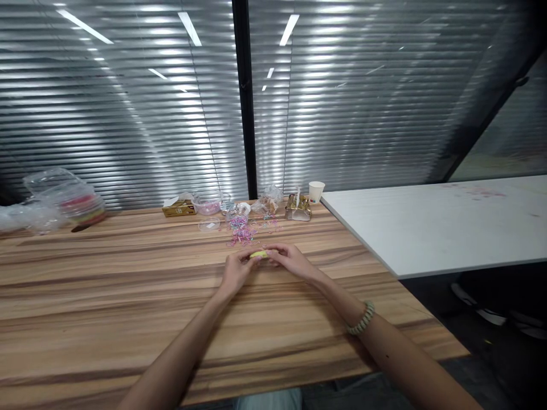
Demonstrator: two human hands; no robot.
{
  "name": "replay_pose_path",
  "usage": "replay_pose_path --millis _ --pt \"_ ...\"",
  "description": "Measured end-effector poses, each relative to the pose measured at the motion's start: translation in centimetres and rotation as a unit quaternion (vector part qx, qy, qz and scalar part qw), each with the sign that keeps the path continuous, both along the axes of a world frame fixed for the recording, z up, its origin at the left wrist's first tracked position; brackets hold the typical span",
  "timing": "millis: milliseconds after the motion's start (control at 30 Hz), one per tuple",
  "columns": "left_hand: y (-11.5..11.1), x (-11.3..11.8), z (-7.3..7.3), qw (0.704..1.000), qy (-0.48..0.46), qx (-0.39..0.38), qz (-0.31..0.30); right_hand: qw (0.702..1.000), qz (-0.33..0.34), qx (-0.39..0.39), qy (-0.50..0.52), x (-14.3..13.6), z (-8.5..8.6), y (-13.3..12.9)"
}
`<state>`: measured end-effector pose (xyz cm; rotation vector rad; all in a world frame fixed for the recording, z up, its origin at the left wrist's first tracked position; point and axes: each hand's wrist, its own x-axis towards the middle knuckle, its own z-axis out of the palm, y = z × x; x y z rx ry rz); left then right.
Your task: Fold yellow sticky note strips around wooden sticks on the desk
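A small yellow-green piece [258, 254], too small to name for sure, is pinched between my two hands just above the wooden table. My left hand [237, 269] closes its thumb and fingers on the left end. On the other end are the thumb and fingertips of my right hand [293, 260], which hide part of it. Right beyond my fingers lies a loose heap of tiny pink and purple pieces [241, 234], scattered toward the right. A round clear lid [209, 225] rests flat to the left of the heap.
Along the table's [106, 296] far edge stand a gold tissue box [179, 207], a clear tub of pink bits [208, 206], crumpled plastic bags [270, 199], a gold tissue pack [298, 208] and a paper cup [316, 192]. Clear containers [81, 199] stand far left. A white table [436, 228] adjoins right.
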<state>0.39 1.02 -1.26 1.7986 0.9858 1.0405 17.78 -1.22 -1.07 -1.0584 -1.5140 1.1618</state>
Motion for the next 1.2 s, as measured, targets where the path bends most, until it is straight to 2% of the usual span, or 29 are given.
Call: replay_pose_path --millis 67,133,267,433,600,767,933,1200 --pt "0.01 0.06 -0.09 1.0 -0.011 -0.024 -0.014 0.998 0.014 0.037 -0.042 0.1 0.0 -0.08" --pt "0.03 0.11 -0.18 0.999 -0.024 -0.032 -0.024 0.996 0.0 0.051 -0.075 0.24 0.05 -0.12" --pt "0.26 0.11 -0.5 0.999 -0.036 -0.013 -0.023 0.993 -0.028 0.05 -0.105 0.51 0.01 0.01" --pt "0.45 -0.02 -0.6 0.999 -0.019 0.024 -0.013 0.992 -0.024 0.046 -0.115 0.6 -0.22 0.2" --pt "0.19 -0.14 -0.05 0.997 0.017 0.078 -0.011 0.994 0.009 0.016 -0.103 0.55 -0.16 0.22" --pt "0.02 -0.17 0.25 0.996 0.025 0.09 -0.01 0.995 0.049 0.013 -0.081 0.23 0.13 0.03" --pt "-0.15 -0.06 0.24 0.994 0.034 0.101 -0.02 0.99 0.075 0.053 -0.103 -0.03 0.05 -0.25" --pt "-0.33 0.03 -0.07 0.997 0.037 0.068 0.008 0.966 0.023 0.156 -0.207 -0.17 0.08 -0.64"
